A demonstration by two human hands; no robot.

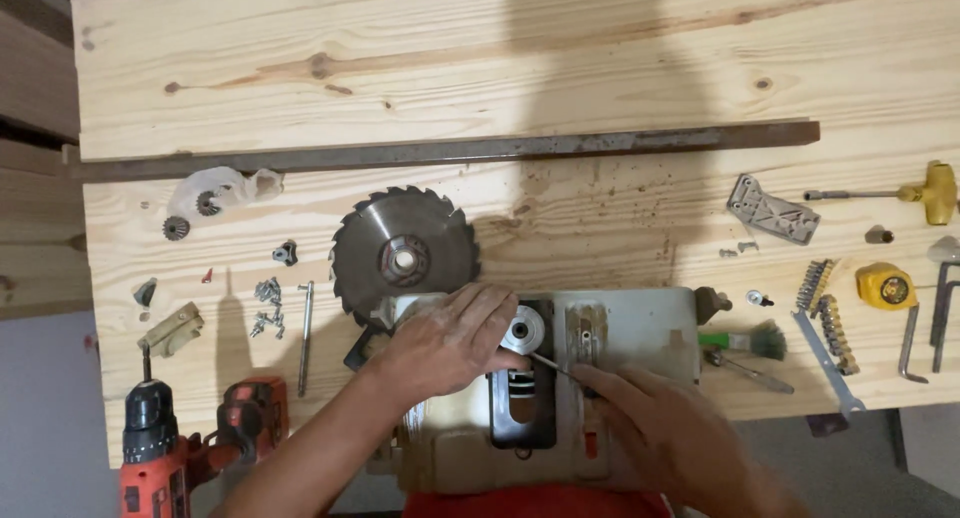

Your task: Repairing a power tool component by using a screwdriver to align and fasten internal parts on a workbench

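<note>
Right hand [665, 428] clenched on thin screwdriver [552, 365], shaft slanting up-left toward silver pulley [520, 333]; left hand [450, 340] pressed curled over saw housing [610, 323], just beside that pulley, nearer it; beyond, circular saw blade [403, 257] flat on counter [600, 68].

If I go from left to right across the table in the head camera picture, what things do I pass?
Red drill → pile of screws → saw blade → left hand → right hand → green brush → row of bits → yellow tape measure

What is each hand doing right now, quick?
Left hand: curled over the grey saw housing beside the round metal hub.
Right hand: closed on a thin metal tool.
</note>
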